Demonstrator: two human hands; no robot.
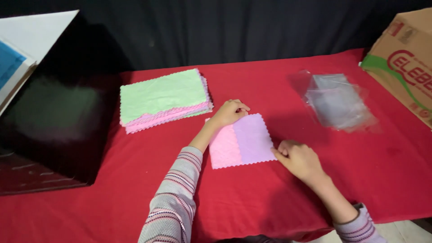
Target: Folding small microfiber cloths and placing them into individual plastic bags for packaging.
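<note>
On the red table [270, 198] I see a pink cloth [223, 148] with a lilac cloth [253, 137] lying over its right part. My left hand [229, 112] rests half-curled on their top edge; my right hand [299, 158] pinches the lilac cloth's lower right corner. A cloth stack [164, 96] lies near.

A red tablecloth [252, 202] covered the table. A stack of green, pink and lilac scallop-edged cloths [164, 99] lay at its far left, beside a glossy black box [54, 117]. Clear plastic bags [337, 103] lay to the right, near a brown cardboard carton [407, 58]. A black curtain [225, 27] hung behind.
</note>
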